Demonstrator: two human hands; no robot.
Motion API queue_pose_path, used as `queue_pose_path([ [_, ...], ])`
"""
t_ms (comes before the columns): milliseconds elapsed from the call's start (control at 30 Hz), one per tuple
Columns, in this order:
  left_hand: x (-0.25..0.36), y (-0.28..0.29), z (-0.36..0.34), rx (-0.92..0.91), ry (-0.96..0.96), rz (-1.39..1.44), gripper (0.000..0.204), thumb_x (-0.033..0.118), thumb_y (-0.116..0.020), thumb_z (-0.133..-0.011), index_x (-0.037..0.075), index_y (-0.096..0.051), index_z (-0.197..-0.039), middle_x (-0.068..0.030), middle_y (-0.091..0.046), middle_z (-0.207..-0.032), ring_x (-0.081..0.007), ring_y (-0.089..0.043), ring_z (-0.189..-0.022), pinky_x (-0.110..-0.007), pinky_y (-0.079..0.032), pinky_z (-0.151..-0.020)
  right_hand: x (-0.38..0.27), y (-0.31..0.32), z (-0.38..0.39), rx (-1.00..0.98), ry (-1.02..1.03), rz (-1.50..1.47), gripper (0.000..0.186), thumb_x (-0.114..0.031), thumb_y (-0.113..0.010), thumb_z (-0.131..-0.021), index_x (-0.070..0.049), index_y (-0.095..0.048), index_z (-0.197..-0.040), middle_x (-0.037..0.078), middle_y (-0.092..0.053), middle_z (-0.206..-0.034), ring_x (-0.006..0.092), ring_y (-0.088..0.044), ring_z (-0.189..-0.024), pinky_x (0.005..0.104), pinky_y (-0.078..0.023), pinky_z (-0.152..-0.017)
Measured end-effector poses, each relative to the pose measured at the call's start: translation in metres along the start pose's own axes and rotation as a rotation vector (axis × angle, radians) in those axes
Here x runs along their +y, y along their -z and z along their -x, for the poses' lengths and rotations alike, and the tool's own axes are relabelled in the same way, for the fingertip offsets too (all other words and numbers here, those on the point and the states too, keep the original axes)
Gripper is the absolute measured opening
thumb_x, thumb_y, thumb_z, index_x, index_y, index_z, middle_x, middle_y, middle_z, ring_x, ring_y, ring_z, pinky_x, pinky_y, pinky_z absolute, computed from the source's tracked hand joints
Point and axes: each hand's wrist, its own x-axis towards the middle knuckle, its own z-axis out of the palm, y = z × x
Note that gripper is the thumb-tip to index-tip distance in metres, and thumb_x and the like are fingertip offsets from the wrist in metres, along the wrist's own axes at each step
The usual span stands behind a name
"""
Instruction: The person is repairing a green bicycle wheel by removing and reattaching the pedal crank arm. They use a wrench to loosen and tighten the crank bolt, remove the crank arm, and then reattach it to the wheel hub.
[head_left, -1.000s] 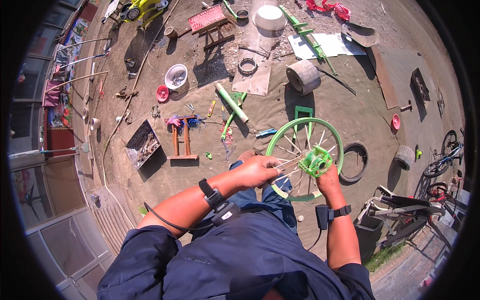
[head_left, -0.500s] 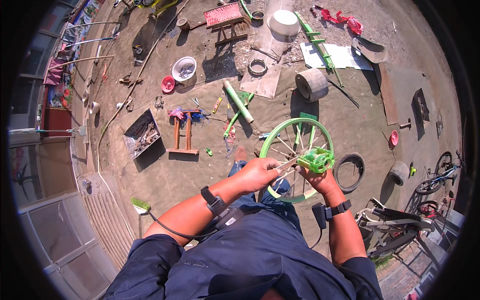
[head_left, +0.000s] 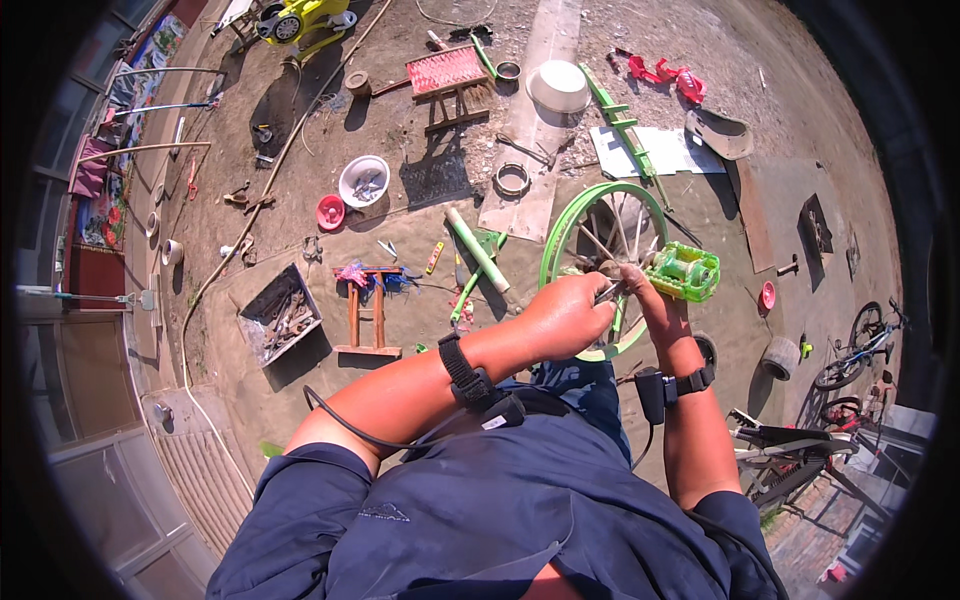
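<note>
A green spoked wheel [head_left: 550, 256] stands tilted in front of me, behind my hands. My right hand [head_left: 657, 310] grips a translucent green bicycle pedal [head_left: 683, 270] just right of the wheel's middle, thumb raised toward the hub. My left hand [head_left: 572, 315] is closed on a small metal piece [head_left: 606, 292] beside my right thumb; my fingers hide most of it. Whether either hand also touches the spokes, I cannot tell.
Around me lie a metal box of tools [head_left: 282, 308], a wooden stool [head_left: 378, 318], green tubes [head_left: 468, 235], white basins [head_left: 557, 88], a concrete cylinder [head_left: 778, 358] and bicycles [head_left: 848, 365]. A hose [head_left: 188, 330] runs along the left, beside the building.
The wheel shows higher in the picture and more side-on. Both hands and the pedal have shifted upward and rightward, my left hand coming closer to my right thumb. The view has shifted slightly.
</note>
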Motion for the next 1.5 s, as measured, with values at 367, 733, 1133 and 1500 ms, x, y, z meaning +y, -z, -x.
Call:
queue_pose_path([
  [367,0.021,0.071,-0.134,0.065,-0.048,-0.003,0.036,0.028,-0.06,-0.082,-0.005,-0.06,-0.097,-0.0275,-0.065,-0.082,-0.0448,-0.064,-0.082,-0.05,-0.05,-0.076,-0.023,-0.005,-0.16,0.077,-0.063,-0.29,0.02,-0.024,-0.071,-0.089,-0.006,-0.06,-0.09,-0.002,-0.059,-0.081,0.0087,-0.052,-0.07,0.0255,-0.042,-0.064],
  [733,0.0,0.158,-0.36,-0.132,0.473,0.29,0.053,0.054,-0.051,-0.099,0.006,-0.065,-0.118,-0.0021,-0.065,-0.093,-0.009,-0.057,-0.077,-0.027,-0.049,-0.066,0.112,0.019,-0.39,0.155,-0.312,-0.469,0.04,-0.026,-0.075,-0.083,-0.003,-0.062,-0.113,0.004,-0.064,-0.103,0.015,-0.059,-0.092,0.0334,-0.048,-0.081],
  [1133,-0.024,0.263,-0.506,-0.218,0.396,-0.917,0.033,0.031,-0.064,-0.09,0.004,-0.066,-0.108,-0.0187,-0.068,-0.095,-0.0367,-0.066,-0.091,-0.044,-0.053,-0.08,0.12,0.104,-0.522,0.532,-0.424,-0.715,0.025,-0.015,-0.074,-0.086,-0.005,-0.064,-0.106,0.002,-0.066,-0.102,0.012,-0.062,-0.09,0.0298,-0.05,-0.082],
  [1500,-0.06,0.358,-0.724,-0.923,0.378,-1.286,0.037,0.035,-0.065,-0.087,0.005,-0.071,-0.106,-0.0207,-0.069,-0.107,-0.0348,-0.067,-0.103,-0.043,-0.053,-0.091,0.133,0.08,-0.553,1.105,-0.605,-0.72,0.024,-0.018,-0.071,-0.087,-0.004,-0.065,-0.106,0.001,-0.064,-0.102,0.0119,-0.059,-0.096,0.0305,-0.045,-0.091],
])
